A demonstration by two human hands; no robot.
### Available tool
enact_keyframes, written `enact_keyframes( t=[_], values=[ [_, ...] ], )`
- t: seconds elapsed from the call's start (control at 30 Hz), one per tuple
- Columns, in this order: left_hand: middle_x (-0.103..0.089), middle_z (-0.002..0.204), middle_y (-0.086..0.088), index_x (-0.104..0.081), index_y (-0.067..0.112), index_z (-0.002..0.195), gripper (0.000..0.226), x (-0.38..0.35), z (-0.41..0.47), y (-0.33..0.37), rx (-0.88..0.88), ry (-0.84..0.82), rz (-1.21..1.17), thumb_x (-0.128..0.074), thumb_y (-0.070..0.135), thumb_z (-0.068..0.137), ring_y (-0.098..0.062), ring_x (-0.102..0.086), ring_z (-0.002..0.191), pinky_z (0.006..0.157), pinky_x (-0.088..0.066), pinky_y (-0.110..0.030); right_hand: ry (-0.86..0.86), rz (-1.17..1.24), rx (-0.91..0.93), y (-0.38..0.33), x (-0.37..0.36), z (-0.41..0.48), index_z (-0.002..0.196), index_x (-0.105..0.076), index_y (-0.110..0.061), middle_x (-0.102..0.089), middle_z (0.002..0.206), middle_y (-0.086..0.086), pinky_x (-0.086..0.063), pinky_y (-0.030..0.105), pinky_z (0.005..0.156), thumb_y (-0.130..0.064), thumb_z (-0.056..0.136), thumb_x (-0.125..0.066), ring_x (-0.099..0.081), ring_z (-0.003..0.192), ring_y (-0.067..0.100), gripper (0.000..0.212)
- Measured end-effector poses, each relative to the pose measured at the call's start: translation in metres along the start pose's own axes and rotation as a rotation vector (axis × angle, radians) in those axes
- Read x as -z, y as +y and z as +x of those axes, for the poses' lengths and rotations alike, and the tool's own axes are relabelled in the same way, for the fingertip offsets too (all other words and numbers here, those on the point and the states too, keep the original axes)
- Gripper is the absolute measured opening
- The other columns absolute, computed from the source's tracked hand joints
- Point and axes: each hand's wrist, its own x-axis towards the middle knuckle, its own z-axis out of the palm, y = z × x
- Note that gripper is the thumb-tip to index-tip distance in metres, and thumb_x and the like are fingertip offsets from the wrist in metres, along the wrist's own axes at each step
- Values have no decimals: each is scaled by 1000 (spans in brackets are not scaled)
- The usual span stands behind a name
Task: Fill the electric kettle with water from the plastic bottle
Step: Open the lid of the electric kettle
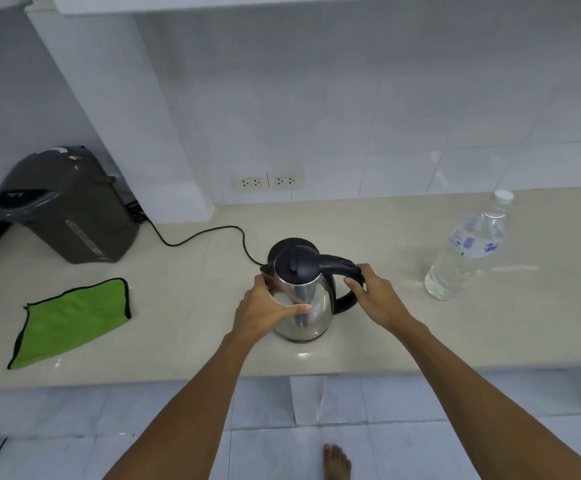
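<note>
A steel electric kettle (311, 299) with a black lid and handle stands near the front of the beige counter (192, 327), its lid closed. My left hand (264, 308) wraps around the kettle's shiny body on the left side. My right hand (373, 294) grips the black handle on the right. Behind the kettle lies its round black base (289, 244) with a cord. The clear plastic bottle (465, 251), capped in white and holding water, stands upright to the right, apart from both hands.
A dark thermo pot (70, 206) stands at the back left. A green cloth (74, 320) lies on the counter's left front. A black cord (209, 233) runs across the counter toward the base. Wall sockets (268, 181) sit above the counter's back edge.
</note>
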Motion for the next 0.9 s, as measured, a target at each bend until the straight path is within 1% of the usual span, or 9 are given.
enact_keyframes(
  t=[0.1, 0.2, 0.37, 0.5, 0.6, 0.67, 0.73, 0.83, 0.9],
  values=[
    [-66, 124, 9, -49, 25, 131, 112, -2, -4, -4, 18, 8, 10, -92, 76, 41, -19, -64, 115, 96, -57, -41, -3, 18, -2, 2, -4, -2, 124, -50, -18, -61, 87, -3, -46, 33, 69, -37, 104, -48, -60, 80, 14, 28],
    [-66, 125, 9, -48, 25, 131, 108, -5, -3, -3, 30, 21, 11, -95, 72, 45, -19, -65, 113, 95, -56, -39, -9, 30, -5, 4, -6, 2, 124, -50, -17, -62, 89, -2, -45, 31, 69, -36, 104, -49, -60, 81, 13, 27],
    [-64, 121, 11, -48, 25, 131, 108, -10, 1, 2, 52, 42, 7, -96, 69, 44, -19, -64, 113, 96, -56, -39, -27, 52, -27, 8, -4, 10, 128, -50, -18, -64, 99, 1, -45, 30, 75, -36, 104, -49, -61, 87, 18, 30],
    [-65, 127, 10, -47, 25, 132, 112, -11, 3, 2, 61, 27, -8, -96, 69, 43, -19, -63, 117, 97, -55, -39, -41, 68, -66, 6, -1, 14, 129, -51, -18, -62, 105, 2, -42, 30, 80, -29, 101, -54, -59, 97, 23, 30],
    [-62, 129, 9, -45, 24, 136, 115, -9, 2, 3, 65, 20, 17, -96, 70, 44, -19, -61, 120, 95, -53, -36, -190, -75, -90, -6, 16, 23, 123, -51, -14, -63, 107, 5, -50, 36, 81, -17, 90, -60, -61, 101, 27, 35],
    [-62, 132, 8, -44, 23, 138, 116, -8, 2, 3, 66, 12, 16, -96, 69, 45, -20, -61, 121, 95, -53, -37, -241, -194, -93, -22, 30, 33, 130, -49, -11, -62, 120, 7, -49, 37, 89, -20, 88, -61, -59, 111, 28, 45],
    [-61, 136, 8, -43, 23, 140, 117, -8, 2, 2, 62, 5, 0, -96, 68, 47, -20, -60, 123, 96, -53, -37, -173, -259, -75, -44, 38, 41, 138, -48, -11, -60, 130, 9, -46, 38, 95, -25, 92, -57, -57, 118, 28, 49],
    [-60, 137, 7, -42, 23, 140, 118, -8, 0, 1, 62, 0, -12, -96, 69, 46, -21, -60, 124, 94, -52, -37, 6, -319, 33, -78, 32, 44, 135, -53, -17, -62, 132, 5, -44, 40, 94, -36, 96, -52, -56, 121, 26, 44],
    [-60, 135, 8, -42, 23, 139, 118, -8, -1, 1, 65, -2, -2, -94, 71, 45, -21, -61, 121, 94, -53, -38, 17, -329, 95, -97, 18, 41, 134, -54, -20, -62, 134, 1, -44, 42, 96, -48, 96, -51, -55, 124, 26, 48]
  ],
)
